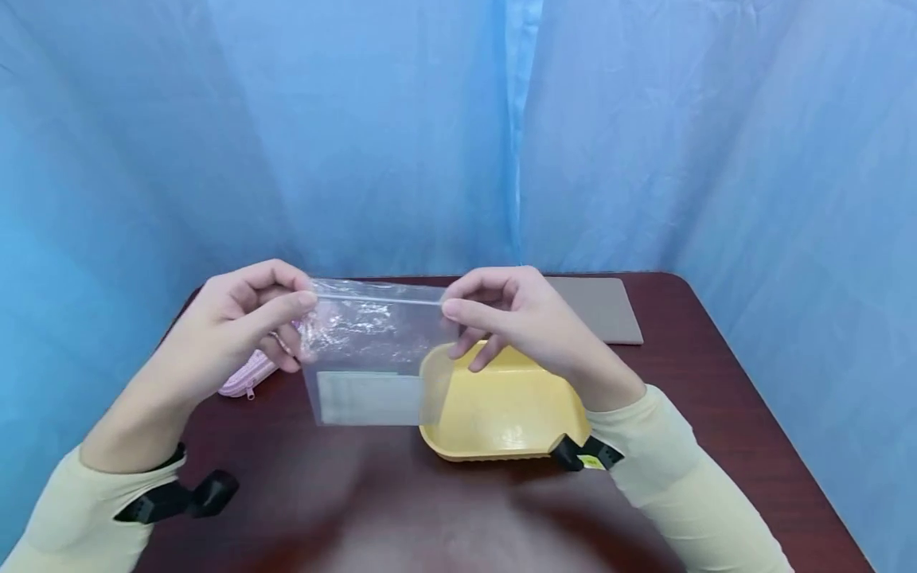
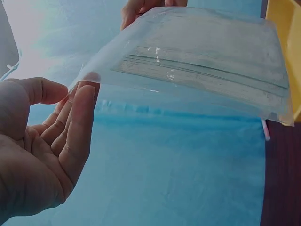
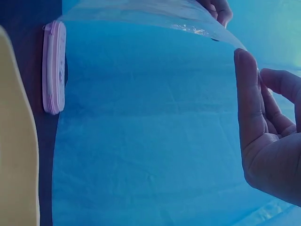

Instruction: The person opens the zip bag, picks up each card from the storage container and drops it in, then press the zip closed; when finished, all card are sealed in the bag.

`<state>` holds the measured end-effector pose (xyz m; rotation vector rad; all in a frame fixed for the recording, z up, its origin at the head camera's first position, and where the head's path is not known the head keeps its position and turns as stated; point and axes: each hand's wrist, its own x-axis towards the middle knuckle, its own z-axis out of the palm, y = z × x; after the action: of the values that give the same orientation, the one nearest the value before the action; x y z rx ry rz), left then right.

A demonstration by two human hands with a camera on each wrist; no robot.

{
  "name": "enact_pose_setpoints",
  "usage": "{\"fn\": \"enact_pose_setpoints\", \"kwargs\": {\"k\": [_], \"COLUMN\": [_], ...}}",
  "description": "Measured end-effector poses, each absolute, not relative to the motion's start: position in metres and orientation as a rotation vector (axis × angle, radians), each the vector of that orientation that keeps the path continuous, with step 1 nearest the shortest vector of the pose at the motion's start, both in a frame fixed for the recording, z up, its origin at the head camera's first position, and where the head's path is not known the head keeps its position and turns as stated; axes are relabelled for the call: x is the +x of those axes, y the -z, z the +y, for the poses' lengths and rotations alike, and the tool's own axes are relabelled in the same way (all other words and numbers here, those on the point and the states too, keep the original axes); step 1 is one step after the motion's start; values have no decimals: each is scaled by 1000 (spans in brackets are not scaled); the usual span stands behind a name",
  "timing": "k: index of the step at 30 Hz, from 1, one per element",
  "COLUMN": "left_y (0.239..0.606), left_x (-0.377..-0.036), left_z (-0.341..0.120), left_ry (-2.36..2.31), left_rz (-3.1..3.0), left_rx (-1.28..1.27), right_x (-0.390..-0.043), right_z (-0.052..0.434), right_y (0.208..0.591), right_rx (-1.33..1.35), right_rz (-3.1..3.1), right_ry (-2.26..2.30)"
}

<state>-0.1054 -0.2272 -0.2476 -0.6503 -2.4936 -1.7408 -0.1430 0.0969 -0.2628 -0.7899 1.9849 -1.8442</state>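
A clear zip-lock bag (image 1: 380,334) is held up above the table, its zip strip running across near the top. Inside, flat pale sheets (image 1: 368,398) lie along the bottom; in the left wrist view their stacked edges (image 2: 202,70) show through the plastic. My left hand (image 1: 239,326) pinches the bag's upper left corner between thumb and forefinger. At the upper right corner, my right hand (image 1: 509,318) pinches the zip end the same way, its other fingers loosely bent. Whether the zip is sealed cannot be made out.
Behind the bag, a yellow tray (image 1: 516,406) sits on the dark red table (image 1: 716,446). A pink zippered case (image 1: 251,374) lies left, partly hidden by my left hand. At the back right is a flat grey board (image 1: 598,310). Blue curtains (image 1: 401,135) surround the table.
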Motion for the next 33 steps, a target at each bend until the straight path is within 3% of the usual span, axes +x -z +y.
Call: {"fn": "enact_pose_setpoints", "kwargs": {"k": [8, 17, 33], "left_y": [267, 307, 379], "left_x": [-86, -91, -157], "left_z": [-263, -305, -340], "left_ry": [1721, 1819, 1918], "left_rz": [-2544, -2701, -2989], "left_rx": [-516, -481, -53], "right_x": [-143, -163, -208], "right_z": [61, 17, -37], "right_y": [279, 319, 375], "right_rx": [-815, -744, -355], "right_rz": [1864, 1810, 1927], "right_ry": [1767, 1592, 1557]}}
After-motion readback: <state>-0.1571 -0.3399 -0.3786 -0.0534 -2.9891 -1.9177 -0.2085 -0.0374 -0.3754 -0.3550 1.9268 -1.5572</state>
